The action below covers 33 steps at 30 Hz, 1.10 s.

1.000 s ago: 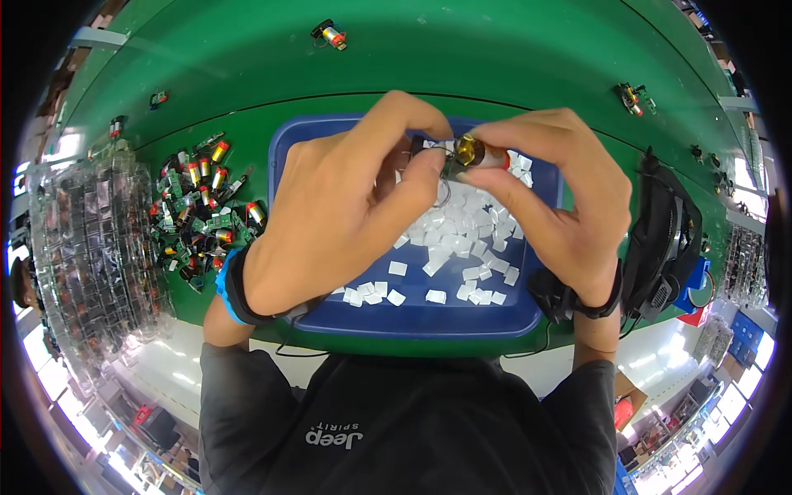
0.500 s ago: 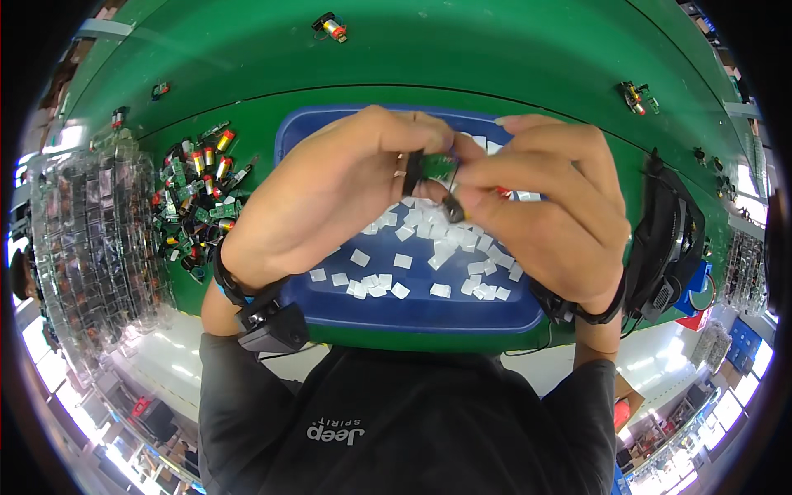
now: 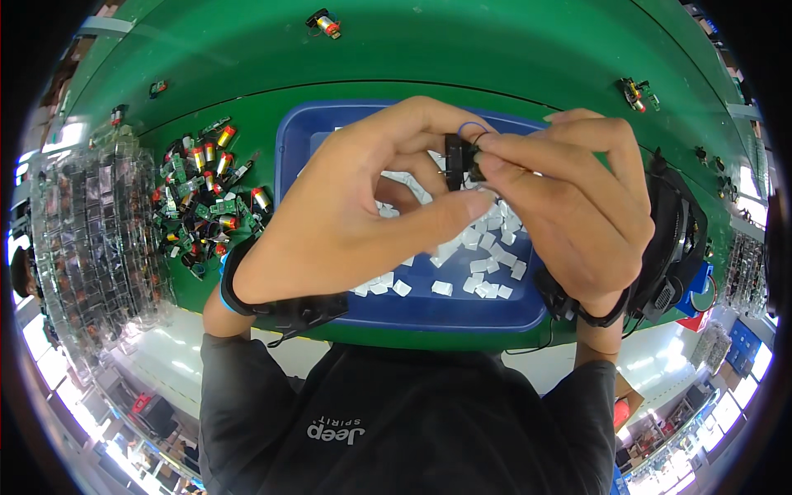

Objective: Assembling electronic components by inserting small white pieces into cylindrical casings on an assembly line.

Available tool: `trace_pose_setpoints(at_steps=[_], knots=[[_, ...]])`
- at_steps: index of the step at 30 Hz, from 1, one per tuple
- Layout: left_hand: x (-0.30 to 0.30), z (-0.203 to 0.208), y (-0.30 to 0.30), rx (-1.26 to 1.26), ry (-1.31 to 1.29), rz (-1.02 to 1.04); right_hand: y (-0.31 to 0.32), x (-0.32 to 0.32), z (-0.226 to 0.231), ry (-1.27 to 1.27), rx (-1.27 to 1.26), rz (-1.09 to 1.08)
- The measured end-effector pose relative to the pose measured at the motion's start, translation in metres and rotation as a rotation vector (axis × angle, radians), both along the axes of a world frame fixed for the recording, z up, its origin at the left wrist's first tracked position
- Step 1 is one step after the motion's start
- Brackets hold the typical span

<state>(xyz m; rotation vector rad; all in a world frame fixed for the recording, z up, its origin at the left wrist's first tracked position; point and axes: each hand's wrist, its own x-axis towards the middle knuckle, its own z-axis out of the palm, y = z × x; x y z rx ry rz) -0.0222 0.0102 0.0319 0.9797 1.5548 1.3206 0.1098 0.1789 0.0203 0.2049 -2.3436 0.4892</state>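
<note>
Above a blue tray [image 3: 396, 318], both hands meet around a small black electronic part [image 3: 455, 162] with thin wires, one of them blue. My left hand [image 3: 346, 190] curls its fingers round the left side of this part, and its thumb reaches across below. Thumb and forefinger of my right hand [image 3: 569, 194] pinch the part's right end, partly covering it. Many small white squares [image 3: 441, 288] lie in the tray under the hands.
Left of the tray is a heap of small circuit boards with red and yellow cylinders [image 3: 202, 181]. Stacked clear trays [image 3: 99, 239] stand farther left. A black bag [image 3: 668, 239] lies on the right. Loose assemblies [image 3: 326, 25] sit on the far green table.
My left hand has turned, its thumb now in front of the part. My right hand has shifted slightly right. The part now shows its black side, with a blue wire looping above.
</note>
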Motion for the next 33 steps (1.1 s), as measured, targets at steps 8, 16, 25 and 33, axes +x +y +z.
trace_pose_setpoints(at_steps=[8, 16, 25, 33], knots=[[-0.005, -0.012, 0.011, 0.217, -0.266, 0.104, -0.009, 0.005, 0.016, 0.031, -0.144, -0.078], [-0.013, -0.018, 0.009, 0.335, -0.127, 0.063, -0.013, 0.012, 0.01, -0.239, -0.793, 0.046], [-0.012, -0.022, 0.009, 0.39, 0.123, 0.072, -0.018, 0.009, 0.004, -0.172, -0.808, 0.016], [-0.011, -0.016, 0.003, 0.388, 0.446, 0.063, -0.019, 0.006, -0.003, -0.172, -0.921, 0.048]])
